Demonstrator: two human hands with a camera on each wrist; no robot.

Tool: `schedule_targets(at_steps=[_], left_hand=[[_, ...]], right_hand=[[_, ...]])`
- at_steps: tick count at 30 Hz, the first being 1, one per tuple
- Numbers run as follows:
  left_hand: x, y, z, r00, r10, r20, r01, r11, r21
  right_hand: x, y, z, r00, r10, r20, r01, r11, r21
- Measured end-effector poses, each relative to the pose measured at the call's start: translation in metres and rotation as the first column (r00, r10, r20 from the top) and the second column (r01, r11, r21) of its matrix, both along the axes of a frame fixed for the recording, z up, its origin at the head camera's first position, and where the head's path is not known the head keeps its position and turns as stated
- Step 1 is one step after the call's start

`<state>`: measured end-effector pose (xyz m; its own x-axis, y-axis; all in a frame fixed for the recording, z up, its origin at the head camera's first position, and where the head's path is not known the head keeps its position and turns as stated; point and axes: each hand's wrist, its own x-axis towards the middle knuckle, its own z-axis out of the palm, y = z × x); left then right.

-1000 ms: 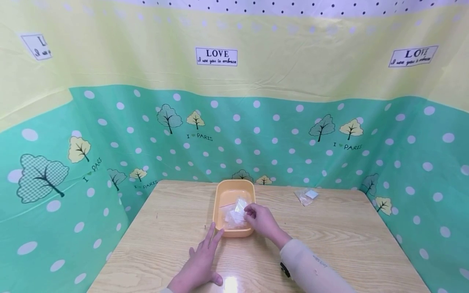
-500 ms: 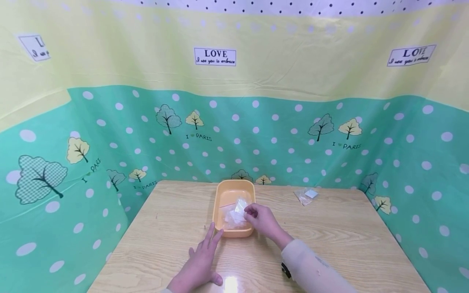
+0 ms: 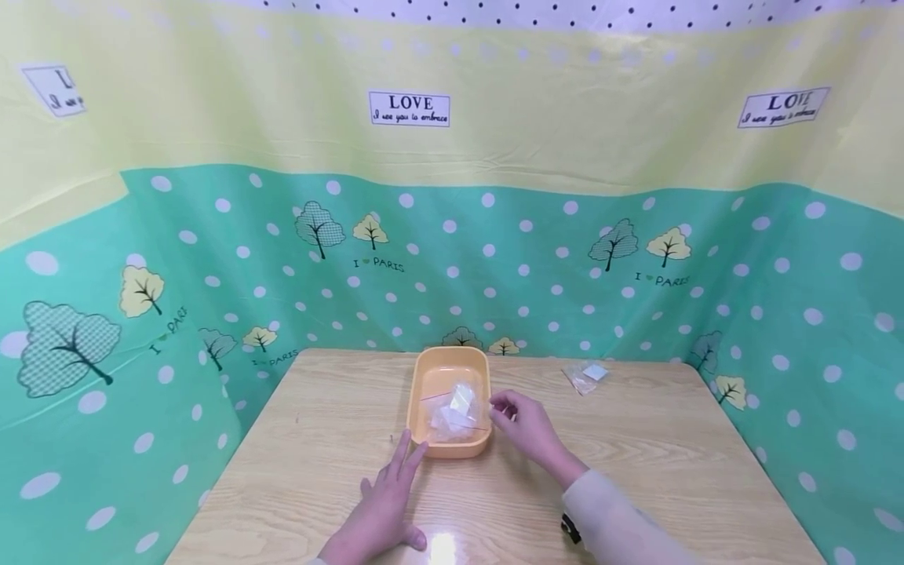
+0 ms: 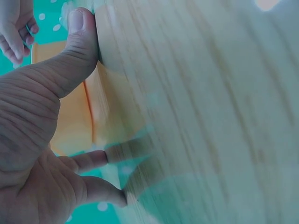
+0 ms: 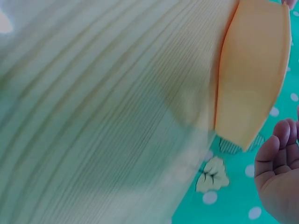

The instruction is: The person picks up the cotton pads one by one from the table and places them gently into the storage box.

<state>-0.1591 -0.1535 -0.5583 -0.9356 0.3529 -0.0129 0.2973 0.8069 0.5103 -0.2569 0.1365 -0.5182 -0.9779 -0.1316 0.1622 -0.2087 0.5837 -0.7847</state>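
An orange plastic tray (image 3: 455, 450) stands on the table in the head view, with clear zip bags (image 3: 452, 420) and white pieces inside it. My left hand (image 3: 381, 498) is spread on the near side, its fingertips at the tray's near left corner. Just off the right rim hangs my right hand (image 3: 530, 430), fingers loosely bent, with nothing visible in them. In the right wrist view, part of the right hand (image 5: 280, 175) shows beside the tray wall (image 5: 252, 70); its thumb is out of sight. The left thumb (image 4: 81, 42) stretches along the tabletop in the left wrist view.
Toward the back right of the wooden table (image 3: 636, 463) lies another clear bag (image 3: 579, 380) with a small white square (image 3: 595, 372) at its edge. A green and yellow patterned curtain (image 3: 395, 267) encloses the back and sides.
My right hand has drawn back to the right, from over the bags to outside the tray's rim. The bags stay in the tray. My left hand keeps its place.
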Motion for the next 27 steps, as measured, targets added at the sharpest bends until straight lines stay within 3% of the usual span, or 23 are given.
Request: schedule_targets(at_steps=[12, 27], left_hand=[[-0.001, -0.001, 0.002, 1.0, -0.012, -0.006, 0.012, 1.0, 0.01], [0.002, -0.001, -0.002, 1.0, 0.002, -0.008, -0.001, 1.0, 0.014]], right_hand=[[0.023, 0.065, 0.007, 0.993, -0.117, 0.008, 0.117, 0.993, 0.002], [0.059, 0.119, 0.005, 0.989, -0.148, -0.002, 0.148, 0.986, 0.082]])
